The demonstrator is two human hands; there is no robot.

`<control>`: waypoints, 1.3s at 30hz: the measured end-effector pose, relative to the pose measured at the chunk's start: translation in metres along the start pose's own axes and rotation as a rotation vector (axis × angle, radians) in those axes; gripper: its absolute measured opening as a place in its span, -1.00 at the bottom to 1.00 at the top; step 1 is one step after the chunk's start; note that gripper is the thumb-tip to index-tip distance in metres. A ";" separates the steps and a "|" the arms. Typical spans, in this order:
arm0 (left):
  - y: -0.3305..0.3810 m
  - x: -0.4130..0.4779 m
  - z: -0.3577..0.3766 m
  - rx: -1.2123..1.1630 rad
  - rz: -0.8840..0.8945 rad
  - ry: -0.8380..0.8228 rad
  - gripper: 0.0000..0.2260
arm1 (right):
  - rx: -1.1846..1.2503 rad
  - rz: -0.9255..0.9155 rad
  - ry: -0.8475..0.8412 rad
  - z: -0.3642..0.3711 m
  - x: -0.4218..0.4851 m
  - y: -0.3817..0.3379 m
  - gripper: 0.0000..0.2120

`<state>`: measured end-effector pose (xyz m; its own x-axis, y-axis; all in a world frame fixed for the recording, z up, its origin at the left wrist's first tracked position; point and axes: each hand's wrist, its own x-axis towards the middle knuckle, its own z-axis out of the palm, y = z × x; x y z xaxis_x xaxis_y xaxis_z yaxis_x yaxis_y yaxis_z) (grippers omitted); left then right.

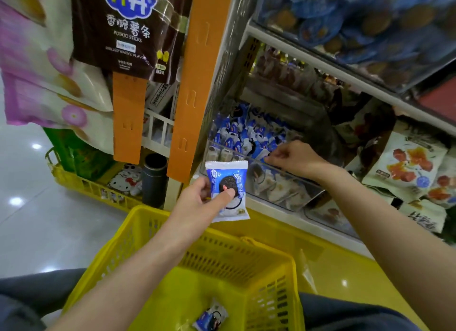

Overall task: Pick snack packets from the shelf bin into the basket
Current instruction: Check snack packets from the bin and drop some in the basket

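My left hand pinches a blue and white snack packet with a dark cookie printed on it, held above the far rim of the yellow basket. One matching packet lies on the basket floor. My right hand reaches over the clear front wall of the shelf bin, fingers curled on a blue packet in the pile. Several more blue packets fill the bin behind.
An orange hanging strip and a brown potato-stick bag hang left of the bin. A second yellow basket with goods stands on the floor at left. White packets with red print lie to the right. Upper shelves hold blue tubs.
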<state>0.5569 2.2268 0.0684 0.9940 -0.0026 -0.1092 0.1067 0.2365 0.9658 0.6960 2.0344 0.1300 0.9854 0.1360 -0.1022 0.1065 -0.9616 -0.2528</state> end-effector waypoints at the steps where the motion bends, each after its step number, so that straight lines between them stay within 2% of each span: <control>1: 0.001 0.001 -0.001 0.000 0.002 0.006 -0.87 | -0.035 0.015 -0.012 0.001 0.004 -0.002 -0.69; 4: 0.002 0.004 -0.003 -0.009 0.010 0.029 -0.88 | -0.105 0.065 -0.075 0.004 0.013 -0.010 -0.57; 8: 0.003 0.006 -0.010 0.008 0.005 0.055 -0.86 | -0.173 0.096 -0.108 0.009 0.018 -0.018 -0.63; 12: 0.005 0.004 -0.013 0.011 0.001 0.059 -0.83 | -0.013 0.103 -0.120 0.006 0.015 -0.013 -0.65; 14: 0.006 0.003 -0.012 -0.003 -0.021 0.058 -0.83 | 0.131 0.131 -0.019 0.002 0.011 -0.011 -0.75; 17: 0.008 0.001 -0.009 -0.043 -0.074 0.052 -0.81 | 0.319 0.124 0.295 -0.008 -0.002 -0.014 -0.77; 19: 0.007 -0.001 -0.006 -0.053 -0.083 0.077 -0.76 | 0.413 0.051 0.527 -0.018 -0.018 -0.021 -0.77; 21: 0.007 -0.004 -0.003 -0.067 -0.055 0.105 -0.75 | 0.537 -0.046 0.592 -0.025 -0.039 -0.027 -0.82; 23: 0.008 -0.008 0.000 -0.065 -0.020 0.110 -0.76 | 0.585 -0.089 0.497 -0.021 -0.063 -0.033 -0.86; 29: 0.005 -0.020 0.003 0.023 0.004 0.013 -0.77 | 0.685 -0.043 0.109 0.021 -0.107 -0.041 -0.87; 34: -0.002 -0.024 0.006 0.069 -0.014 -0.017 -0.73 | 0.827 0.012 0.038 0.038 -0.118 -0.048 -0.87; 39: -0.005 -0.023 0.005 -0.076 -0.132 -0.076 -0.71 | 1.030 0.019 -0.017 0.045 -0.124 -0.056 -0.87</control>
<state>0.5332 2.2208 0.0672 0.9706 -0.1114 -0.2134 0.2377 0.3019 0.9232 0.5622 2.0821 0.1138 0.9829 0.1338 -0.1266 -0.0827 -0.2936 -0.9524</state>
